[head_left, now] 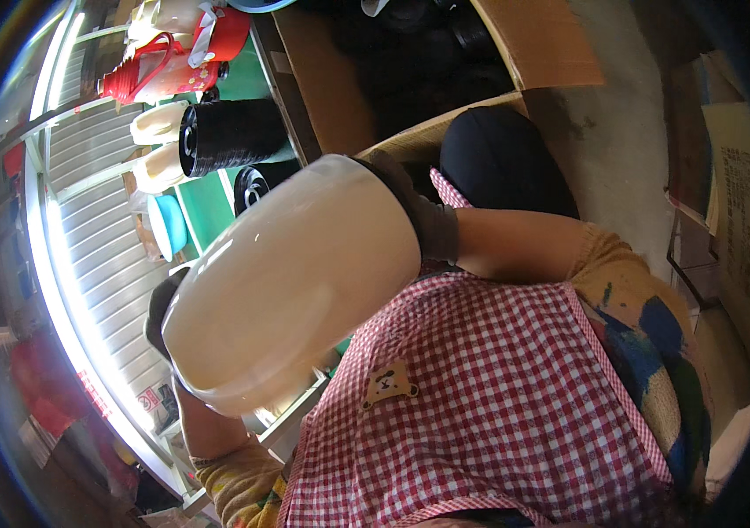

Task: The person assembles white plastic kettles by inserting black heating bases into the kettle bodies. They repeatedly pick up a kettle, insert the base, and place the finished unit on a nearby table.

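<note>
Two-handed grip [436,227] on glossy cream cylinder [296,273]

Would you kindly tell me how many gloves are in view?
2: one on the left hand, one on the right hand, at opposite ends of the cream cylinder; others may be hidden.

The cream shell [296,273] appears plastic, smooth and glossy; the apron [481,378] is matt cloth; the carton [544,44] is matt brown cardboard.

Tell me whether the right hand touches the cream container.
Touching: the head view shows the dark-gloved right hand against the cream container at its upper-right end.
</note>
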Available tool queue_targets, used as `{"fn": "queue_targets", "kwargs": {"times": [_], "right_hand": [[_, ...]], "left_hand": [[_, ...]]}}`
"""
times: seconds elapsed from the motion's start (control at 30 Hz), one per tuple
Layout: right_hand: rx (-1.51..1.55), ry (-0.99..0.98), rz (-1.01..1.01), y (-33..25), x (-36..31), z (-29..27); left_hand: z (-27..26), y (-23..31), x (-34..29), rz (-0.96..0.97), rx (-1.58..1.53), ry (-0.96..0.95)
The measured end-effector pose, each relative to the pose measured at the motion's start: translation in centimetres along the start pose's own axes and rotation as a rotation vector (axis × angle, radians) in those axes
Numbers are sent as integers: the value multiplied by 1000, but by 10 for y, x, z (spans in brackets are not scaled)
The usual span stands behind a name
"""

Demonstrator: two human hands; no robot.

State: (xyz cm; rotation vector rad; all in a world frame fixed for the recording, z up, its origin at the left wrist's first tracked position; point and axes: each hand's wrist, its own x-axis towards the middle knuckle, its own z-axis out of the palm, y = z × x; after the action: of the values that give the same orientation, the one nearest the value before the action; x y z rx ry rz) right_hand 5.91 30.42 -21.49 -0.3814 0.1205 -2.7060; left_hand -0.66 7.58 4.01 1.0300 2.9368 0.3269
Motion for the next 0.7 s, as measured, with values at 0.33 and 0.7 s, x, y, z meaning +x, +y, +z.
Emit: {"fn": "queue_targets", "kwargs": {"times": [0.33, 0.7], "right_hand": [[-123, -27, -61, 3, -1, -5], [-332, 233, -195, -7, -7, 19]], "left_hand": [[57, -24, -25, -103, -181, 117], [27, -3, -23, -116, -279, 154]]}}
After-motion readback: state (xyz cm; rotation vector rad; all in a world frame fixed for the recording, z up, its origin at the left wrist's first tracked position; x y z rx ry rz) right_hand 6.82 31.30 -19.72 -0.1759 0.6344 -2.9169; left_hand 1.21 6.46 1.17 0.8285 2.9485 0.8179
